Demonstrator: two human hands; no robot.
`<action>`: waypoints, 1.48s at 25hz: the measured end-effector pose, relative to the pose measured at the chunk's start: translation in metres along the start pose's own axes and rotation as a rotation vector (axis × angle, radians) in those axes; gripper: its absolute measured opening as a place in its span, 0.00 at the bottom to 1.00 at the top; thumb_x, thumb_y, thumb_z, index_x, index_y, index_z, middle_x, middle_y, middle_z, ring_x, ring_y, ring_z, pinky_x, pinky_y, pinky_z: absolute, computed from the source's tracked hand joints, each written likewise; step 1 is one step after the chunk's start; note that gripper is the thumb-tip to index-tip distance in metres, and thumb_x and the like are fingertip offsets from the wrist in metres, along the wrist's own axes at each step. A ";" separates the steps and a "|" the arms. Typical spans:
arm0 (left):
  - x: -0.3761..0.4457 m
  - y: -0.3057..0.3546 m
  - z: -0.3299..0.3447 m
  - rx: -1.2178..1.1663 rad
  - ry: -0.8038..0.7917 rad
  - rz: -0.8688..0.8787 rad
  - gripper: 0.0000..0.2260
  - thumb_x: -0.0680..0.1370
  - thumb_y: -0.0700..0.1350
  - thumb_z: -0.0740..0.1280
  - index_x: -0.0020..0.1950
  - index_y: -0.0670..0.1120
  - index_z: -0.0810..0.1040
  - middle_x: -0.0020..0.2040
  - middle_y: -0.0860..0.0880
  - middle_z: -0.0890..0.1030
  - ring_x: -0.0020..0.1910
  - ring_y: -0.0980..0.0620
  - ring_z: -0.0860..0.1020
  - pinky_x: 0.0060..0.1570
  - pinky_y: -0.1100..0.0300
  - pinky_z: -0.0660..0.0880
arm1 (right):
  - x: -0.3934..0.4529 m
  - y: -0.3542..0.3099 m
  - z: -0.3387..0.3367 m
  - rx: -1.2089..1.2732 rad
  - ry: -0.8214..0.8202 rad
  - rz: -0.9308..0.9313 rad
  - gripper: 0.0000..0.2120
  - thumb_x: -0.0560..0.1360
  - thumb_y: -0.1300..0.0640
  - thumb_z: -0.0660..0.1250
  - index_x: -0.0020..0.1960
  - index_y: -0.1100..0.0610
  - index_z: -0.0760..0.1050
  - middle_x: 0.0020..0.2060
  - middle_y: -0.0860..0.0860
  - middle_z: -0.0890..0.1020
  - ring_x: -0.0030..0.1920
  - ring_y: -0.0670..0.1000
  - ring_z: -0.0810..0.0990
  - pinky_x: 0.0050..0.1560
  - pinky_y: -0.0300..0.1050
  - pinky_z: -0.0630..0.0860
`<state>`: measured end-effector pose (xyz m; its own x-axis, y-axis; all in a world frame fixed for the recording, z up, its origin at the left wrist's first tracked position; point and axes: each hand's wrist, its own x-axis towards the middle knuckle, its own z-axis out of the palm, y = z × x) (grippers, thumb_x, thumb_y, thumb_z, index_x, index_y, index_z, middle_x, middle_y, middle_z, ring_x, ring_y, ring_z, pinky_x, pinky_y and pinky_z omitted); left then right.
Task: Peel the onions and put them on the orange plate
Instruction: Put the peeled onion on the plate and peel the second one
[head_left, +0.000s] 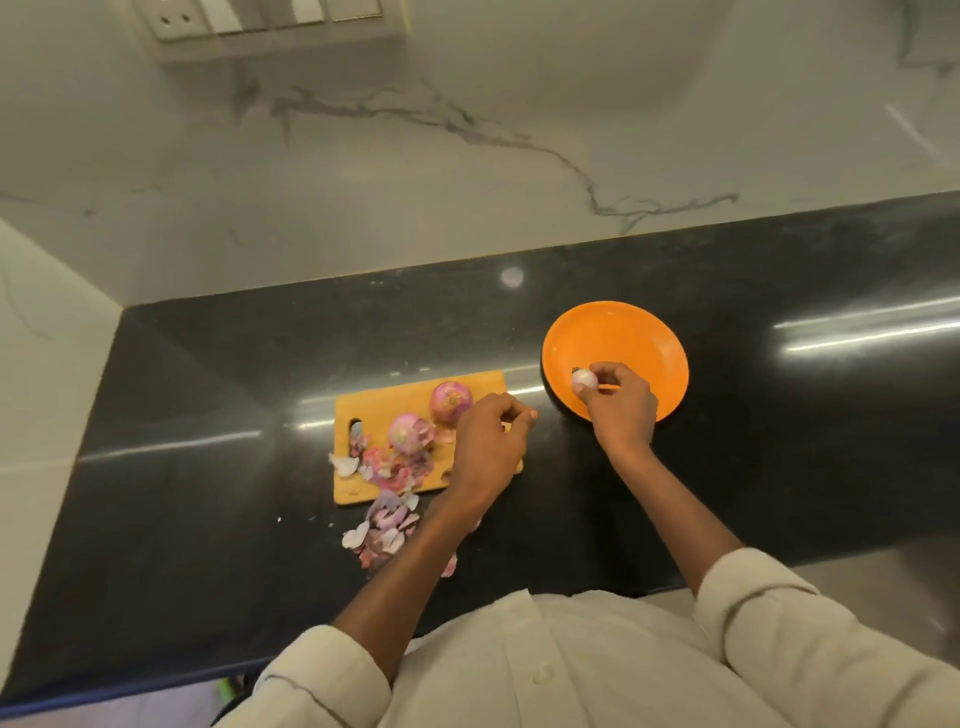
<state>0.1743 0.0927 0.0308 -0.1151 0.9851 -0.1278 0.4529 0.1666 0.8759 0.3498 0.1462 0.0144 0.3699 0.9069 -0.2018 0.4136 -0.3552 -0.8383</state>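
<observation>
Here, in the head view, the right hand (621, 402) reaches from the lower right of the frame over the near-left part of the round orange plate (639, 338), its fingertips pinching a small, pale peeled onion (583, 379) that sits low over the plate's inner surface; whether the onion touches the plate cannot be told. The plate rests on a dark, glossy stone counter (779, 415) right of the frame's centre. Left of it, well apart from the held onion, lies a rectangular wooden cutting board (395, 400) with two onions on it: a round purple-red onion with its skin on (451, 401) near the board's upper edge, and a partly skinned pinkish onion (408, 432) just below and left of it. The left hand (491, 441) hovers above the board's right end, just right of those two onions, its fingers curled with thumb and fingertips drawn together; whether they hold a scrap of skin cannot be told. A scatter of pink and white onion peels (387, 514) spreads from the board's lower part onto the counter toward the lower left. Both forearms emerge from rolled cream shirt sleeves (769, 623) at the bottom of the frame. A pale marble-veined wall (415, 156) fills the upper half.
</observation>
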 end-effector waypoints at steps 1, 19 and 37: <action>0.002 0.000 0.006 0.075 -0.004 0.024 0.10 0.81 0.48 0.73 0.42 0.47 0.80 0.40 0.53 0.81 0.41 0.56 0.79 0.43 0.54 0.74 | 0.009 0.003 0.000 -0.047 0.009 -0.024 0.14 0.78 0.54 0.76 0.62 0.54 0.82 0.55 0.48 0.85 0.57 0.51 0.83 0.51 0.42 0.74; -0.064 -0.068 -0.063 0.157 0.380 -0.047 0.13 0.85 0.39 0.65 0.68 0.48 0.78 0.66 0.49 0.77 0.66 0.49 0.76 0.64 0.48 0.78 | -0.068 -0.028 0.072 -0.125 -0.294 -0.643 0.14 0.79 0.65 0.69 0.63 0.54 0.79 0.57 0.49 0.81 0.56 0.47 0.80 0.56 0.45 0.79; -0.054 -0.102 -0.120 0.123 0.078 -0.088 0.25 0.71 0.51 0.83 0.62 0.54 0.73 0.60 0.51 0.73 0.54 0.51 0.79 0.50 0.57 0.80 | -0.119 -0.037 0.102 -0.470 -0.729 -0.503 0.15 0.78 0.68 0.66 0.57 0.53 0.86 0.53 0.52 0.85 0.55 0.54 0.82 0.56 0.51 0.80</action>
<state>0.0284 0.0171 0.0045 -0.2253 0.9610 -0.1607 0.5424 0.2607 0.7987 0.2060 0.0743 0.0177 -0.4738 0.8377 -0.2717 0.7266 0.1975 -0.6580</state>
